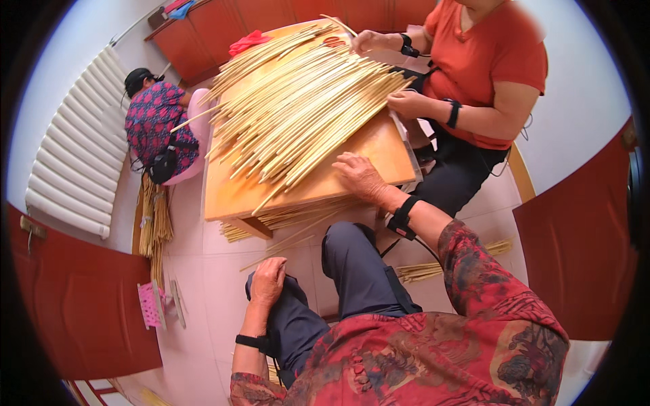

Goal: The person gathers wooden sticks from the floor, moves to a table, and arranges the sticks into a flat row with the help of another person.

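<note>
My left hand (267, 281) rests on my left knee, its fingers pressed together and curled. Anything inside them is hidden. On the near right part of the wooden table (223, 199) lies my right hand (360, 177), open and palm down, with the fingertips near the pile of straw-coloured sticks (298, 108). These long thin sticks are spread slantwise over most of the tabletop. Across the right side, a co-worker in an orange-red top (491, 78) has one hand (406, 105) at the pile's right ends and the other hand (365, 42) near its far end.
Another person (159, 115) sits low by the white radiator (74, 149). Stick bundles (156, 216) lean beside them; more sticks (430, 271) lie on the floor and under the table. A pink-wound frame (150, 304) stands left. Red cloth (248, 42) lies at the table's far edge.
</note>
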`<action>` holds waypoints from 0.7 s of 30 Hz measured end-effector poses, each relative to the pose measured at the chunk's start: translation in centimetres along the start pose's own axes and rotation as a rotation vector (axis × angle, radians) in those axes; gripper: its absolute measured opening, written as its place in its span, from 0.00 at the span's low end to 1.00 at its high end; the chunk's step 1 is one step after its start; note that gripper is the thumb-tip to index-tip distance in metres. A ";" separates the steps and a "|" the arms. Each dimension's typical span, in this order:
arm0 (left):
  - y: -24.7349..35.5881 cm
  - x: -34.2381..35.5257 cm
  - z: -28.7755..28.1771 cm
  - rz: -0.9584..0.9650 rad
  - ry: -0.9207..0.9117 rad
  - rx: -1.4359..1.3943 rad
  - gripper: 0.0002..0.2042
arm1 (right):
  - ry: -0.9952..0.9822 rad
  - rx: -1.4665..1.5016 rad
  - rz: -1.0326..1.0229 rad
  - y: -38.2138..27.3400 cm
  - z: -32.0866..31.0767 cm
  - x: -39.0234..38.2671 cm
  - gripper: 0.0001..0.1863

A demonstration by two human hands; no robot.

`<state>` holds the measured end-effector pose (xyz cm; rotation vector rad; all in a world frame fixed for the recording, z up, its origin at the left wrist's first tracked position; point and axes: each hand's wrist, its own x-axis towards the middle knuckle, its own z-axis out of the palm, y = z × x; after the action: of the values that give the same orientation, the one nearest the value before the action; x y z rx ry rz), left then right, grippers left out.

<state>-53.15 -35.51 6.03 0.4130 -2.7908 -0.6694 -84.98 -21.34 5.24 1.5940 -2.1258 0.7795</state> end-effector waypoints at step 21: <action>-0.2 -2.5 -1.1 -0.065 0.046 -0.011 0.08 | -0.007 0.018 -0.139 0.5 -0.6 0.1 0.14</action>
<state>-50.41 -35.29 6.46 0.5121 -2.7389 -0.6807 -85.47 -20.96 5.65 1.7347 -1.9921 0.7501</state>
